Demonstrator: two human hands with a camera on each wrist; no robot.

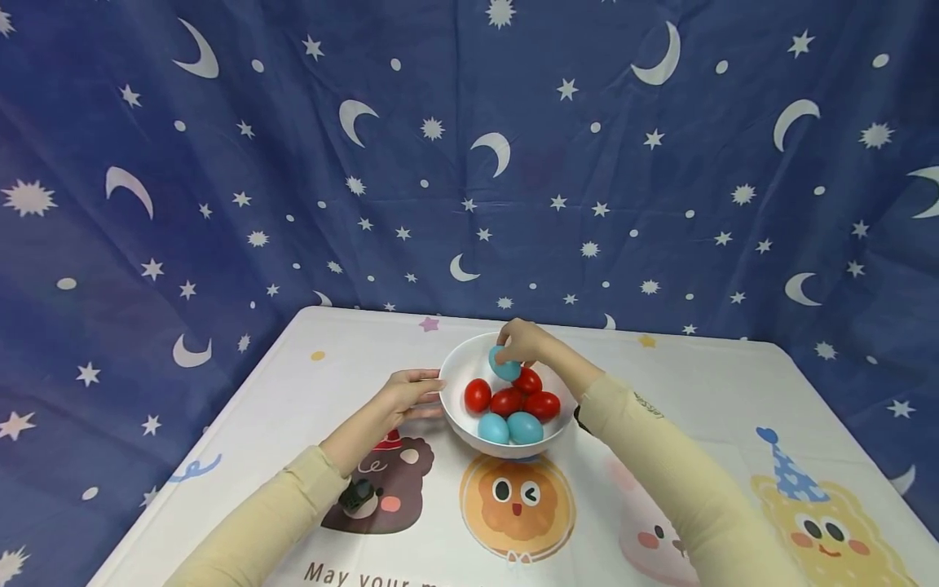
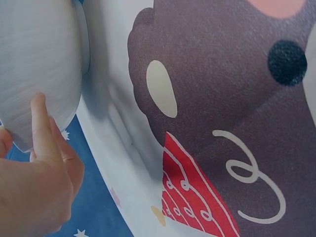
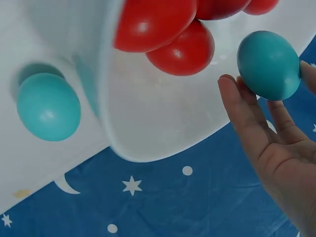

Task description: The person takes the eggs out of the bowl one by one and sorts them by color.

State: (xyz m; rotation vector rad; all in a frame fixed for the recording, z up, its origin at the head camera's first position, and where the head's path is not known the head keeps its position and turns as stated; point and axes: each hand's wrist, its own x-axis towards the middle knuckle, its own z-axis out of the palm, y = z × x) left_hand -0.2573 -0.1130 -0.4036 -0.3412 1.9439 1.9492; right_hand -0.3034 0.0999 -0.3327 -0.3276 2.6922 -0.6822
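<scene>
A white bowl [image 1: 458, 367] stands toward the back of the table. My left hand [image 1: 403, 395] holds it at its left side, thumb at the rim and fingers along the outer wall [image 2: 44, 64]. Over the bowl's back part, my right hand [image 1: 526, 341] pinches a blue egg [image 3: 269, 65] between thumb and fingertips. Several red eggs [image 1: 507, 402] lie inside the bowl. Two blue eggs [image 1: 525, 428] sit in it at the near side. Outside the bowl, another blue egg [image 3: 48, 107] rests on the table in the right wrist view; the right arm hides it in the head view.
A white cloth [image 1: 352, 359] with printed cartoon figures covers the table. Behind the table's far edge hangs a dark blue curtain [image 1: 411, 179] with moons and stars. My right forearm [image 1: 660, 456] reaches across the right side of the table.
</scene>
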